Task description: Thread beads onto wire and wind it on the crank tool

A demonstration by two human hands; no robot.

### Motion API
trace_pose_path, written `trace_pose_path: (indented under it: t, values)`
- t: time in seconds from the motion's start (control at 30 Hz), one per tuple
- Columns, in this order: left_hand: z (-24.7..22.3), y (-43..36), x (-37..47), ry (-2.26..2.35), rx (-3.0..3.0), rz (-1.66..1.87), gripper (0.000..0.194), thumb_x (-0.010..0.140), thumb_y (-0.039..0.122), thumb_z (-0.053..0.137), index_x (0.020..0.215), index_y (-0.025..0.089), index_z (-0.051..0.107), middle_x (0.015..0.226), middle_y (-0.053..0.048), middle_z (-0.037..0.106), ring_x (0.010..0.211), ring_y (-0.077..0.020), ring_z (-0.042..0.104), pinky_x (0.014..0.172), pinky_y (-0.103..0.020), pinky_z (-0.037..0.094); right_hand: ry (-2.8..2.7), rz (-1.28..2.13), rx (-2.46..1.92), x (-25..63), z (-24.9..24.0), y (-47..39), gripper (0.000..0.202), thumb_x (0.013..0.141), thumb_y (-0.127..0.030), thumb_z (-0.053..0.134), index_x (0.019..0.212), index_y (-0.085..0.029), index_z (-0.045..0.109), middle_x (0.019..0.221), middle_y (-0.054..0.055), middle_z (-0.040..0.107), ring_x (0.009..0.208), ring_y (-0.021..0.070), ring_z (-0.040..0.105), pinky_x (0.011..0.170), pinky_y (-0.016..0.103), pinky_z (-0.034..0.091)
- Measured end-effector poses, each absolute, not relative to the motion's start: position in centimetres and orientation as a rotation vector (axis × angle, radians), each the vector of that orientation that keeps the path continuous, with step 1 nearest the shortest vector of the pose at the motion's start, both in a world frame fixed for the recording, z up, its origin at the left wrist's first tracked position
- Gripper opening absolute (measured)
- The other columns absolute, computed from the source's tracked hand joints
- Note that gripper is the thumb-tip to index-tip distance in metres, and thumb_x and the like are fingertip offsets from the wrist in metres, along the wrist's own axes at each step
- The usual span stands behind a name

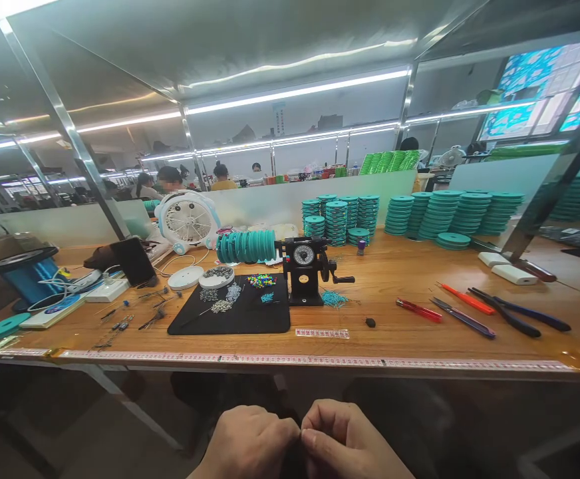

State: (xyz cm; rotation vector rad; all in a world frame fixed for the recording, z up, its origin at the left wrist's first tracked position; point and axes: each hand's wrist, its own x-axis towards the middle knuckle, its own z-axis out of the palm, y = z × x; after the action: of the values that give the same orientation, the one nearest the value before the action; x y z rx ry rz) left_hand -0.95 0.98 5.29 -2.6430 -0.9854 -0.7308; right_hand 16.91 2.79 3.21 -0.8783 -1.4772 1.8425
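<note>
My left hand [250, 439] and my right hand [347, 436] meet below the table's front edge. Both have their fingers curled into a pinch, tips almost touching; whatever lies between them is too small or hidden to make out. Beyond them a black mat [245, 316] carries small piles of beads [261, 281] and metal bits [221, 306]. A hand-cranked winder [304, 273] with a dial stands at the mat's right edge, a row of teal spools [247, 246] on its shaft. Small teal pieces [334, 299] lie by its base.
Pliers [509, 313], a thin tool [462, 318], an orange-handled tool [467, 298] and a red tool [418, 310] lie at right. Teal spools [444, 213] stand stacked behind. A white fan [189, 221] and a blue wire reel [25, 276] are at left. A tape measure [280, 360] lines the front edge.
</note>
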Motion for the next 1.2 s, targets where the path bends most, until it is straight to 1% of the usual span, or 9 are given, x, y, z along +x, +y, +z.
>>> trace_pose_path:
  t: [0.13, 0.27, 0.37, 0.47, 0.67, 0.8, 1.0, 1.1, 1.2]
  values:
    - [5.3, 1.0, -0.9, -1.024, -2.678, -0.685, 0.030, 0.086, 0.013, 0.032, 0.069, 0.019, 0.055, 0.044, 0.002, 0.054, 0.037, -0.0115, 0.047, 0.040, -0.024, 0.034, -1.623, 1.687, -0.922, 17.0, 3.3, 2.7, 0.033, 0.076, -0.046, 0.057, 0.067, -0.015, 0.050, 0.056, -0.001, 0.052, 0.051, 0.0095, 0.042, 0.049, 0.021, 0.032]
    - [5.0, 1.0, -1.0, -1.053, -2.738, -0.750, 0.030, 0.085, 0.012, 0.031, 0.069, 0.018, 0.056, 0.045, 0.002, 0.054, 0.038, -0.0116, 0.048, 0.041, -0.024, 0.035, -1.638, 1.728, -0.897, 17.1, 3.3, 2.7, 0.031, 0.080, -0.044, 0.053, 0.071, -0.015, 0.051, 0.058, 0.000, 0.052, 0.049, 0.0088, 0.040, 0.048, 0.021, 0.031]
    - [4.9, 0.9, -1.1, -1.118, -2.801, -0.764, 0.025, 0.085, 0.013, 0.036, 0.074, 0.017, 0.057, 0.051, 0.000, 0.060, 0.043, -0.0123, 0.054, 0.045, -0.023, 0.039, -1.676, 1.692, -0.882, 17.3, 3.5, 2.6, 0.030, 0.083, -0.043, 0.051, 0.072, -0.015, 0.050, 0.059, 0.000, 0.053, 0.051, 0.0093, 0.041, 0.049, 0.021, 0.032]
    - [5.2, 0.7, -1.1, -1.301, -2.871, -0.807, 0.019, 0.087, 0.015, 0.038, 0.078, 0.017, 0.056, 0.061, -0.002, 0.065, 0.050, -0.0121, 0.059, 0.049, -0.020, 0.042, -1.807, 1.508, -0.891, 17.4, 3.5, 2.5, 0.027, 0.085, -0.040, 0.048, 0.072, -0.016, 0.049, 0.061, -0.001, 0.050, 0.055, 0.0106, 0.042, 0.051, 0.022, 0.034]
    - [6.4, 0.7, -0.9, -1.625, -3.066, -0.835, 0.013, 0.082, 0.021, 0.046, 0.091, 0.016, 0.054, 0.067, -0.001, 0.061, 0.055, -0.0117, 0.054, 0.051, -0.019, 0.043, -1.948, 1.204, -0.918, 17.5, 3.1, 2.6, 0.024, 0.087, -0.034, 0.044, 0.072, -0.017, 0.050, 0.065, 0.000, 0.050, 0.058, 0.0115, 0.043, 0.054, 0.023, 0.035]
    - [5.6, 1.1, -0.7, -1.551, -3.056, -0.908, 0.008, 0.084, 0.022, 0.045, 0.083, 0.018, 0.052, 0.071, -0.003, 0.062, 0.060, -0.0124, 0.057, 0.056, -0.019, 0.045, -1.949, 1.165, -0.897, 17.3, 2.5, 2.6, 0.024, 0.088, -0.034, 0.042, 0.071, -0.018, 0.048, 0.064, 0.000, 0.051, 0.056, 0.0112, 0.044, 0.052, 0.022, 0.035]
    - [5.0, 1.3, -0.5, -1.450, -2.965, -0.906, 0.019, 0.089, 0.017, 0.035, 0.071, 0.021, 0.041, 0.061, 0.001, 0.056, 0.050, -0.0107, 0.050, 0.049, -0.019, 0.040, -1.972, 0.876, -0.866, 16.7, 1.0, 2.5, 0.025, 0.090, -0.033, 0.039, 0.071, -0.019, 0.047, 0.064, 0.000, 0.051, 0.055, 0.0117, 0.046, 0.054, 0.024, 0.036]
    - [5.2, 1.2, -0.6, -1.454, -2.953, -1.037, 0.019, 0.090, 0.016, 0.031, 0.074, 0.022, 0.039, 0.062, 0.001, 0.053, 0.052, -0.0100, 0.047, 0.051, -0.018, 0.039, -1.923, 1.055, -0.817, 16.9, 1.8, 2.7, 0.029, 0.091, -0.040, 0.038, 0.077, -0.018, 0.052, 0.068, 0.002, 0.054, 0.058, 0.0127, 0.047, 0.055, 0.024, 0.038]
    - [5.3, 1.1, -0.7, -1.416, -2.926, -1.108, 0.019, 0.090, 0.016, 0.030, 0.074, 0.022, 0.039, 0.062, 0.002, 0.051, 0.053, -0.0096, 0.046, 0.052, -0.018, 0.039, -1.725, 1.564, -0.802, 17.2, 3.3, 2.8, 0.040, 0.087, -0.053, 0.041, 0.078, -0.016, 0.052, 0.065, 0.003, 0.056, 0.053, 0.0106, 0.046, 0.049, 0.022, 0.035]
